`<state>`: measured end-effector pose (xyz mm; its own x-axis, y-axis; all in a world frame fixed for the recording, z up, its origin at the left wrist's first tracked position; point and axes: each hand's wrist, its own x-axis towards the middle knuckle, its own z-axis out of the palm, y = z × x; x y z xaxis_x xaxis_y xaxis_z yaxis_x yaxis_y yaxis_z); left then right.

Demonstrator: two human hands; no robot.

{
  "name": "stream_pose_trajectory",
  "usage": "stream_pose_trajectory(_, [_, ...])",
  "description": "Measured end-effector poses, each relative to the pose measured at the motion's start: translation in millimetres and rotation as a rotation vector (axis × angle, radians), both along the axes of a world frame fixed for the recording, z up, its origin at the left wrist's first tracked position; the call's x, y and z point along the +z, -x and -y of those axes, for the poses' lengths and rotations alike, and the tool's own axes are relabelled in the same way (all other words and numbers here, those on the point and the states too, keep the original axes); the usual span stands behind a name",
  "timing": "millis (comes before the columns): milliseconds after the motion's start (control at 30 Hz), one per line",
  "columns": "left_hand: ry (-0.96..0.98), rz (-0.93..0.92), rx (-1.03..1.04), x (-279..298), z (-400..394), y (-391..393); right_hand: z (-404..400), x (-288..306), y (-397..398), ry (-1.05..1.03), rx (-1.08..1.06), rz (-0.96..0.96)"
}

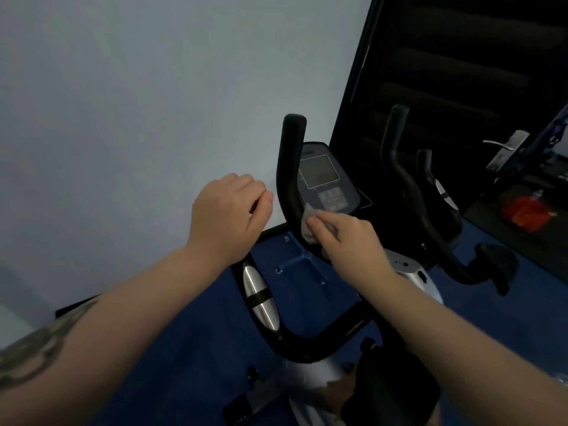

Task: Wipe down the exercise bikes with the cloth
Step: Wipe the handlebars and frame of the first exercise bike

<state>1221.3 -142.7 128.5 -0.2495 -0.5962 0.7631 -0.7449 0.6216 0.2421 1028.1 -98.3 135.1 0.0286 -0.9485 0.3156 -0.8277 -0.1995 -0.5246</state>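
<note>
— How is the light looking?

— Dim and cool. The pale wall is catching a soft, even glow, brighter toward the middle, while the upper right corner is sinking into near black.

— Any glare?

— Only small highlights: the silver grip plate is shining, and so is the metal door handle.

— Sharpness?

— Everything is looking soft. The right hand is smearing with motion blur, and the bottom edge is dissolving into murk.

— Distortion?

— The wide lens is bending the dark frame and stretching both forearms toward the corners.
</note>
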Motion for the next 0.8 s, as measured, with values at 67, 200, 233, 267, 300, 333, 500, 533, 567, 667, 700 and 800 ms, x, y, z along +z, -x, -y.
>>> stream_pose_trajectory(67, [-0.006,0.002,0.019,-1,-1,1,10,12,14,-0.118,0.049,-0.066])
stream_pose_trajectory(200, [-0.003,0.021,0.068,-1,-2,2,42,14,-16,-0.127,-0.003,0.126])
stream_pose_trajectory(233, [-0.007,0.026,0.07,0,-3,2,39,8,-22,-0.12,-0.006,0.178])
stream_pose_trajectory(267, [-0.013,0.03,0.064,1,-4,2,31,2,-21,-0.097,0.005,0.178])
stream_pose_trajectory(300, [-0.012,0.041,0.055,2,-4,2,20,-3,-13,-0.062,0.024,0.125])
stream_pose_trajectory(333, [-0.006,0.064,0.04,4,-4,2,9,-6,-2,-0.035,0.051,0.045])
stream_pose_trajectory(500, [0.052,0.319,-0.185,18,-8,8,20,9,34,-0.168,0.142,-0.063])
stream_pose_trajectory(533, [0.035,0.358,-0.212,21,-9,13,25,8,27,-0.179,0.13,0.047])
stream_pose_trajectory(567, [0.006,0.383,-0.223,22,-10,16,28,3,19,-0.169,0.114,0.143])
stream_pose_trajectory(667, [-0.035,0.462,-0.218,20,-9,13,12,-19,13,-0.094,0.091,0.251])
stream_pose_trajectory(700, [-0.032,0.514,-0.217,19,-9,11,1,-25,20,-0.08,0.097,0.237])
stream_pose_trajectory(800, [-0.08,0.619,-0.239,18,-6,5,-26,-34,56,-0.072,0.104,0.221])
